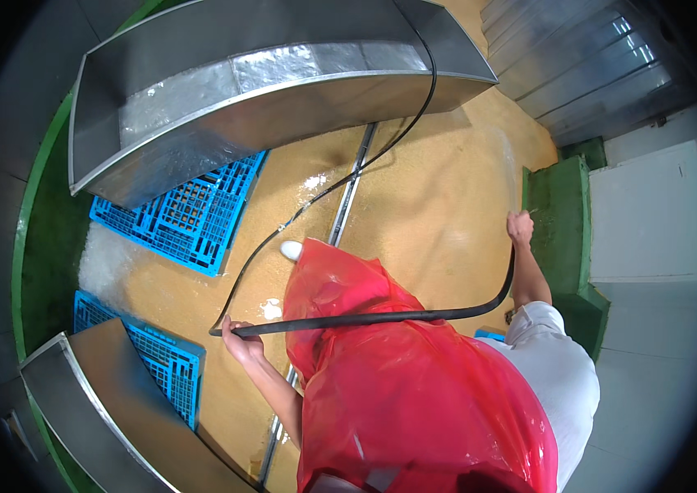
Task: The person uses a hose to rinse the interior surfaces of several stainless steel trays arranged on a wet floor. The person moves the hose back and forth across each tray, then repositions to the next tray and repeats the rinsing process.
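Observation:
A long black hose (381, 318) runs across my front, over the red plastic apron (414, 394) I wear. My left hand (243, 345) is closed around it at a sharp bend, left of the apron. Out to the right, my right hand (519, 227) grips the hose near its end, beside the green wall base (552, 205). Something thin and pale, perhaps a little water, shows just past that fist; the hose tip is mostly hidden by my fingers. From my left hand the hose continues up over the rim of a large steel trough (307, 103).
Under the trough lies a blue plastic pallet (192, 214). Another blue pallet (172, 370) sits by a second steel container (114, 403) at lower left. A drain channel (348, 197) crosses the wet tan floor (439, 189). At upper right hangs a translucent strip curtain (570, 57).

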Available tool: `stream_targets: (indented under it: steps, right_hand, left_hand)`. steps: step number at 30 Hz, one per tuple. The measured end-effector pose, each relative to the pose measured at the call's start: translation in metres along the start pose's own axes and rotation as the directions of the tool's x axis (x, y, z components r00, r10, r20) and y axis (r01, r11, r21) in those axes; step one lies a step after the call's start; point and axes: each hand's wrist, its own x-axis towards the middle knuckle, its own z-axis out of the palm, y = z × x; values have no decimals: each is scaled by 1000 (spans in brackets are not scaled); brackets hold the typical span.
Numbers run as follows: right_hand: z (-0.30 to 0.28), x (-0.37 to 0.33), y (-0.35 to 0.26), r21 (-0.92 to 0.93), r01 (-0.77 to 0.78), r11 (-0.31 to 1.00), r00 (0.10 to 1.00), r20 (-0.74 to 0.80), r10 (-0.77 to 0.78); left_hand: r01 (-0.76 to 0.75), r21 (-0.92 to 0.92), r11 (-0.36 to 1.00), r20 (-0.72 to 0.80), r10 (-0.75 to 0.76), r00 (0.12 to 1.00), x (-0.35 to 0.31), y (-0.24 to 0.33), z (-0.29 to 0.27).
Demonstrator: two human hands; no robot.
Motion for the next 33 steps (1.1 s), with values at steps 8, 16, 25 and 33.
stream_targets:
  steps: [8, 16, 25, 33]
  right_hand:
    - [133, -120, -178, 356, 624, 696, 680, 192, -708]
    - [223, -361, -376, 730, 682, -42, -295, 223, -929]
    - [182, -683, -476, 860, 480, -175, -783, 329, -527]
    - [148, -827, -395, 954, 242, -179, -970, 237, -50]
  left_hand:
    - [-69, -168, 983, -21, 66, 998, 25, 30, -138]
    - [-194, -624, 757, -117, 154, 981, -109, 1, -259]
    - [-581, -796, 170, -529, 268, 805, -222, -71, -296]
    - [-690, -716, -110, -694, 219, 686, -252, -83, -273]
